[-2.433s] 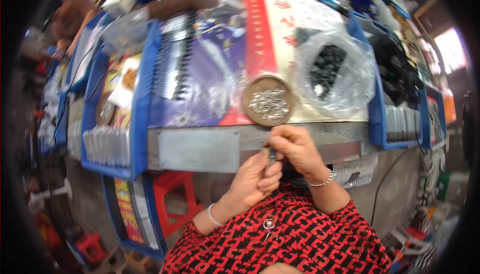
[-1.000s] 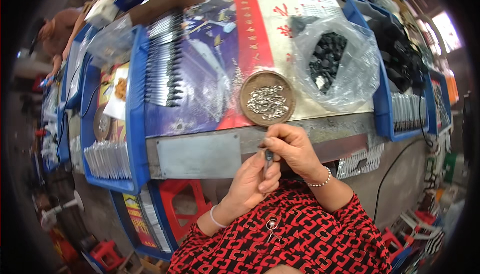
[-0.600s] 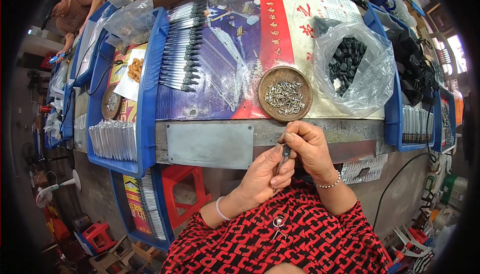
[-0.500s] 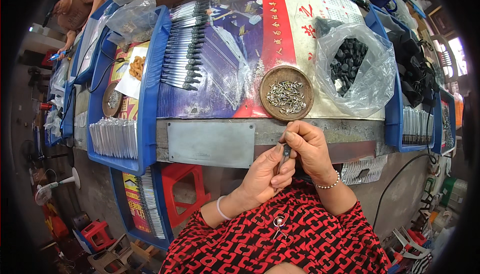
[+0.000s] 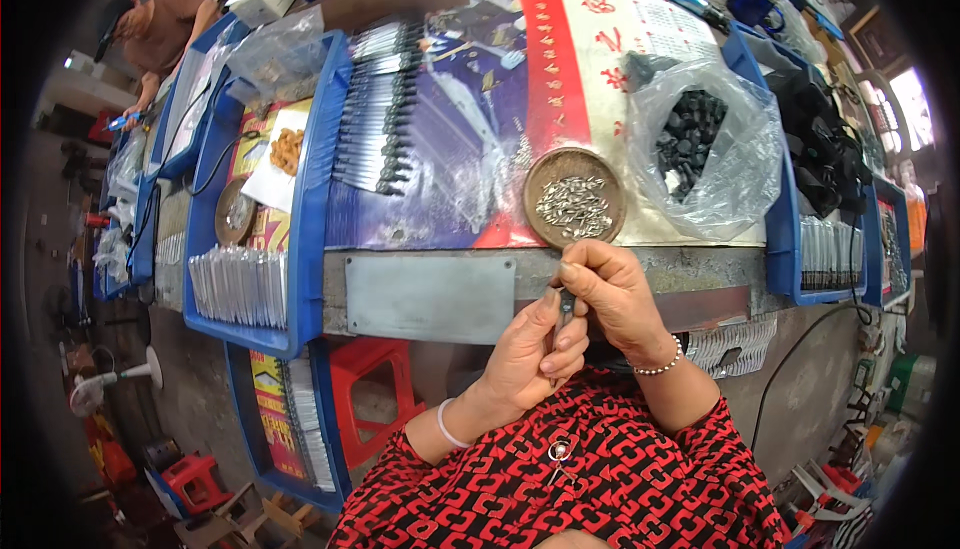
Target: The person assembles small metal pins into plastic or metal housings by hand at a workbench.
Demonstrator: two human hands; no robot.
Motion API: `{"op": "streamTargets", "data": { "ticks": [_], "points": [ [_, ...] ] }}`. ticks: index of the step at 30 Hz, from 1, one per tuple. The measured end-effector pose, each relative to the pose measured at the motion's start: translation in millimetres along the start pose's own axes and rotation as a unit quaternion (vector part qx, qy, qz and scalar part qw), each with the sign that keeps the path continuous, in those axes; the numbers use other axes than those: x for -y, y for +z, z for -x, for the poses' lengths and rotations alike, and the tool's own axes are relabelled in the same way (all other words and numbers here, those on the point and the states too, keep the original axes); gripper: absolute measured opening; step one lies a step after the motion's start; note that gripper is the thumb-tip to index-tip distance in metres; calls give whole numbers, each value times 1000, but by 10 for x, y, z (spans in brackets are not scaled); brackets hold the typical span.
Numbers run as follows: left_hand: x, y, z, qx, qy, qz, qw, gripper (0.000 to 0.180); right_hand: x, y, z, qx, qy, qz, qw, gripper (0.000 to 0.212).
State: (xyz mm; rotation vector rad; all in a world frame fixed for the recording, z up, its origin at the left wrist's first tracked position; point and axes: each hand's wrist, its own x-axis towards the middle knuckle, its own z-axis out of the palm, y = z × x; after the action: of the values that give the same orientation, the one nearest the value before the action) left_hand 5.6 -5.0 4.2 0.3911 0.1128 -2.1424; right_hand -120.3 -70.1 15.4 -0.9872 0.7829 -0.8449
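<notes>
My left hand (image 5: pixel 528 354) is closed around a slim metal piece with a black end (image 5: pixel 567 303), held upright at a tilt before my chest. My right hand (image 5: pixel 618 294) pinches with thumb and forefinger just at that black end; whatever lies between the fingertips is too small to make out. Just beyond my fingers stands a round wooden bowl (image 5: pixel 532 211) of small shiny metal pins (image 5: pixel 573 206). To its right, a clear plastic bag (image 5: pixel 740 189) lies open with black parts (image 5: pixel 690 139) inside. Several silver strips with black ends (image 5: pixel 375 114) lie in a row at the left.
A blue tray (image 5: pixel 318 189) on the left holds upright silver strips (image 5: pixel 238 287) and a second wooden bowl. Another blue tray (image 5: pixel 785 239) stands on the right. A metal plate (image 5: pixel 430 294) lines the table's front edge. Below are a red stool (image 5: pixel 375 389) and, far left, another person (image 5: pixel 180 24).
The whole view has shifted slightly, with the table appearing a little lower. Both hands keep nearly the same pose around the metal piece.
</notes>
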Motion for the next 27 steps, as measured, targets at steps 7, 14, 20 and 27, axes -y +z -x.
{"op": "streamTargets", "data": {
  "ticks": [7,14,20,27],
  "points": [
    [-9,-63,24,10,3,15,1000,34,46,14,-26,46,1,3,999,14],
    [-2,13,56,23,5,-18,1000,33,185,-108,1,16,-13,13,1000,13],
    [6,-9,65,36,4,-52,998,33,484,-351,-85,-110,-112,360,920,13],
    [-11,-51,124,35,5,-61,998,34,437,-315,-462,4,-188,654,732,22]
  ]
}}
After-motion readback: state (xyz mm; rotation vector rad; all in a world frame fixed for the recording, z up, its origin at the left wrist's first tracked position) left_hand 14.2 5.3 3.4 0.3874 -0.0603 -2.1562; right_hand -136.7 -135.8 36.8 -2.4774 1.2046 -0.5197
